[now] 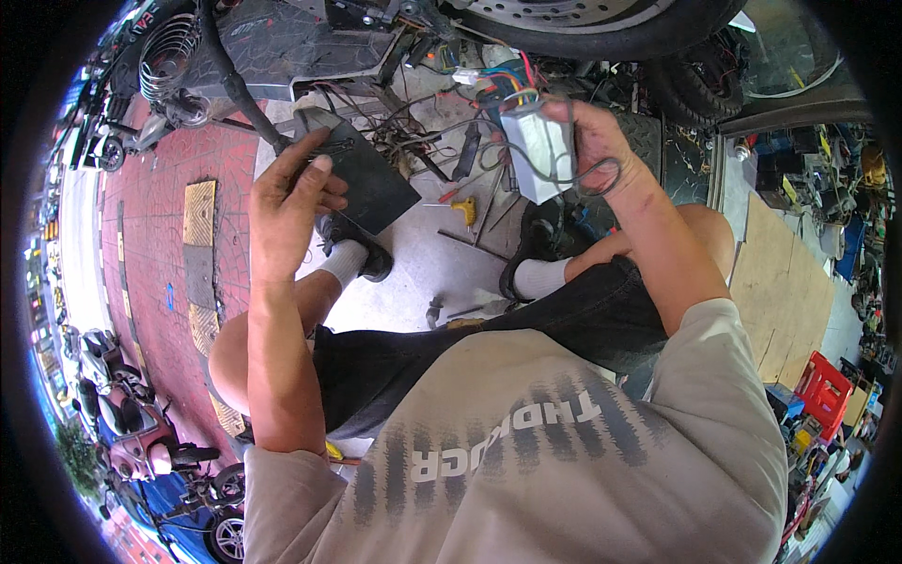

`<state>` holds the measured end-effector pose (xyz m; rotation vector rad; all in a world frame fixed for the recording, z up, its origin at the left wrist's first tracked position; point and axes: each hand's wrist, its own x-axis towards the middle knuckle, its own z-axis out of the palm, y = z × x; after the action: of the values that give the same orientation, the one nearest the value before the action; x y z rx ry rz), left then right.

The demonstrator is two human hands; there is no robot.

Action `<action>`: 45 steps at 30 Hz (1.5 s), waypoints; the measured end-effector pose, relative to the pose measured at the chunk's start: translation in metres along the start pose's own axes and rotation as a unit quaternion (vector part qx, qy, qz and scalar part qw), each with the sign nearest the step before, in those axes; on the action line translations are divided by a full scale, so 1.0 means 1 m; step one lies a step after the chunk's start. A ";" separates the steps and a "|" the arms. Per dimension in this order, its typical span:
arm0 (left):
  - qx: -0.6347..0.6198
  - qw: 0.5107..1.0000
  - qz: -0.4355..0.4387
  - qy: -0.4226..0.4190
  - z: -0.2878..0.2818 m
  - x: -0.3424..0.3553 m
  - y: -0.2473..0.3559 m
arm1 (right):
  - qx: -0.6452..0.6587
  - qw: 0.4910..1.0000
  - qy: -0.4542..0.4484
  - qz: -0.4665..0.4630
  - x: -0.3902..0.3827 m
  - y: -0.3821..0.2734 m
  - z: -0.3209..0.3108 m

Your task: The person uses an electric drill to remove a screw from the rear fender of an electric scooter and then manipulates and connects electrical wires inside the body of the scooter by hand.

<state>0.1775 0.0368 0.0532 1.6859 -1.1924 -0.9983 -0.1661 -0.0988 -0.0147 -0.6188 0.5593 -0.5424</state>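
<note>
My left hand [299, 193] is closed on a flat black panel [381, 193], with its thumb over the near side. A small dark piece [343, 148] lies against the panel by the fingertips; its kind is unclear. Held up in my right hand [598, 141] is a silver controller box [537, 155], gripped along its right side. Coloured wires and a white connector [466, 77] come out of the box's far end. A thin dark cable [601, 180] loops across the box and around my right wrist. The two things are apart from each other.
A vehicle wheel [573, 17] and tangled wires [399, 122] are beyond my hands. Between my feet, a yellow-handled tool [464, 209] and dark rods [474, 246] lie on the ground. Plywood [785, 282] and a red plastic stool [825, 390] are at right; parked scooters [132, 423] stand at left.
</note>
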 end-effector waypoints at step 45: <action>0.686 0.571 0.289 -0.345 0.163 0.040 -0.016 | -0.518 0.852 0.040 -0.063 -0.024 -0.008 -0.008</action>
<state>0.0415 -0.0271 -0.0240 1.5033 -3.3759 -0.0517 -0.1908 -0.0923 -0.0073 -1.6781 0.8915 -0.3524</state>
